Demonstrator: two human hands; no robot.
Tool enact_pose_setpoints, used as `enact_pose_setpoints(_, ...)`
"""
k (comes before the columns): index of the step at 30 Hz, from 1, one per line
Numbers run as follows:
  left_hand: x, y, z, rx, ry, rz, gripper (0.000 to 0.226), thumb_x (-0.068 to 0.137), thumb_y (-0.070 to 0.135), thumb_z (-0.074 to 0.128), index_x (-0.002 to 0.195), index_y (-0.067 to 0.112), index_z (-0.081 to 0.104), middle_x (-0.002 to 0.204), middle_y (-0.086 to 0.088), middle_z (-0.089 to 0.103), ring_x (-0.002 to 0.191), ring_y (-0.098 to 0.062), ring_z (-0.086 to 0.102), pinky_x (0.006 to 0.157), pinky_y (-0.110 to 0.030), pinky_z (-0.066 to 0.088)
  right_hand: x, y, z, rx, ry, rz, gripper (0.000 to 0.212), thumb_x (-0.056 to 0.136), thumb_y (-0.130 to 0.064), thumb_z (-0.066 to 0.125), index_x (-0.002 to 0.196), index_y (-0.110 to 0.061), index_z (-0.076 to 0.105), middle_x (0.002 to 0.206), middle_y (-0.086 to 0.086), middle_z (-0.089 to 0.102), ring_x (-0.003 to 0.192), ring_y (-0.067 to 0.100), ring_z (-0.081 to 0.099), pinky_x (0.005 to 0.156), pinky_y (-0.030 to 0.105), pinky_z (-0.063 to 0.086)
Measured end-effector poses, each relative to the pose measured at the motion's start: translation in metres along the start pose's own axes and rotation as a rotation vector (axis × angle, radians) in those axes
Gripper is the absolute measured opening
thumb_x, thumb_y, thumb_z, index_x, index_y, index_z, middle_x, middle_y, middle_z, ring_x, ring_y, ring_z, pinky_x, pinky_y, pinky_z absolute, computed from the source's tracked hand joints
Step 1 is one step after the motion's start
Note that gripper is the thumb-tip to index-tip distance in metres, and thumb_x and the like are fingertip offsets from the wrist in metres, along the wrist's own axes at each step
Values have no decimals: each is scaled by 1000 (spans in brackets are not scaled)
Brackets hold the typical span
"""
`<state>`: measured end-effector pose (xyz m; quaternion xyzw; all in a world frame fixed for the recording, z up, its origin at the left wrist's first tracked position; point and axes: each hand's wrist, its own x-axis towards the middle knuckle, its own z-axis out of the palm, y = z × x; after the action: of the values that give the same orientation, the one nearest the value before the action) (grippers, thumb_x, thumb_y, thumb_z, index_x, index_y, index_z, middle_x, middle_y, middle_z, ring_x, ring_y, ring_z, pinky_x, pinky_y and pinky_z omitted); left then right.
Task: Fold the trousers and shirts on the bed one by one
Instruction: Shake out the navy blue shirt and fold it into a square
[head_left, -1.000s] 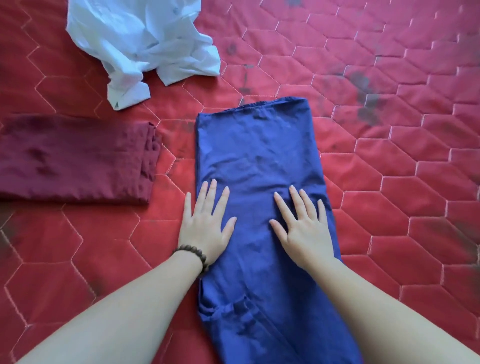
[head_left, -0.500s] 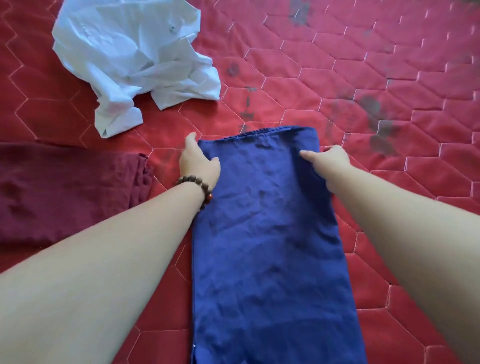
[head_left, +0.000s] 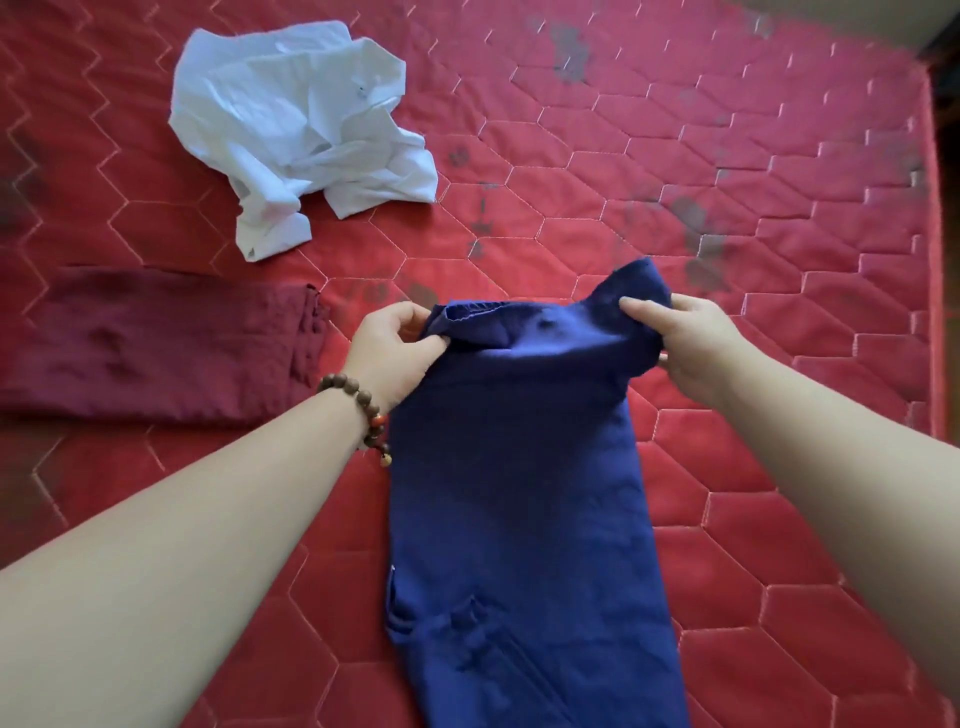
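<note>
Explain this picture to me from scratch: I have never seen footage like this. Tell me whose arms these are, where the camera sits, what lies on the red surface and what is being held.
There is no machine here. The two bare arms belong to a person wearing a wide-angle camera on the head, so you look forward and down at their hands. The red surface is a quilted mattress with hexagon stitching and some dark stains. Three garments lie on it: a crumpled white shirt at the far left, a folded maroon garment on the left, and long navy blue trousers in the middle, running towards the camera. The left hand, with a beaded bracelet on its wrist, and the right hand each pinch a far corner of the blue trousers and lift that end off the mattress, probably to fold it.
</note>
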<state>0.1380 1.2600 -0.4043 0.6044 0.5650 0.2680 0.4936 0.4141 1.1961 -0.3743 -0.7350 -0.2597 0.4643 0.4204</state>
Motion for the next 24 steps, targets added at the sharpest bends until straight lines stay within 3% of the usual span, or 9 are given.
enact_pose_setpoints(5, -99, 5, -8, 72, -72, 85, 15, 82, 8, 68, 75, 20, 61, 74, 2, 63, 67, -6, 53, 69, -23, 43, -96, 24, -35, -26, -197, -189, 28, 85, 6, 60, 101, -15, 67, 96, 2, 70, 89, 11, 63, 81, 23, 50)
enact_pose_setpoints(7, -145, 2, -8, 126, -105, 124, 15, 82, 5, 67, 77, 17, 60, 77, -1, 64, 69, -8, 53, 70, -23, 43, -140, 43, -52, -123, -256, -239, 32, 83, 8, 62, 99, -19, 68, 92, -10, 73, 87, 1, 65, 78, 15, 49)
enact_pose_setpoints(10, -216, -7, -6, 203, -119, 212, 12, 79, 4, 63, 78, 14, 59, 74, 8, 61, 69, -7, 53, 73, -20, 43, -199, 80, -79, -215, -263, -265, 37, 81, 9, 65, 95, -25, 69, 83, -20, 72, 78, -8, 63, 71, 8, 46)
enact_pose_setpoints(15, -317, -56, -1, 478, -199, 271, 20, 72, 1, 64, 81, 18, 60, 74, 7, 64, 65, -17, 57, 69, -29, 44, -274, 176, -101, -511, -222, -252, 17, 77, 4, 70, 89, -9, 69, 77, 0, 65, 72, 7, 51, 67, 28, 41)
enact_pose_setpoints(19, -364, -107, 14, 855, -252, 307, 25, 73, 2, 61, 96, 13, 64, 85, -3, 66, 82, -29, 61, 83, -40, 38, -317, 248, -88, -832, -187, -291, 33, 73, 2, 69, 103, -10, 70, 98, 6, 71, 93, 23, 64, 78, 25, 40)
enact_pose_setpoints(21, -377, -124, 28, 1027, -279, 303, 35, 74, 6, 66, 109, 11, 64, 95, -6, 66, 93, -29, 61, 86, -43, 38, -325, 267, -79, -943, -146, -339, 49, 68, 4, 69, 114, -10, 66, 113, 6, 68, 105, 27, 61, 88, 34, 41)
enact_pose_setpoints(24, -382, -129, 43, 1134, -213, 378, 32, 71, 11, 73, 102, 10, 66, 89, -7, 65, 87, -29, 61, 82, -44, 39, -330, 274, -70, -999, -54, -517, 44, 58, 7, 72, 99, -10, 70, 107, 5, 69, 100, 31, 63, 84, 45, 46)
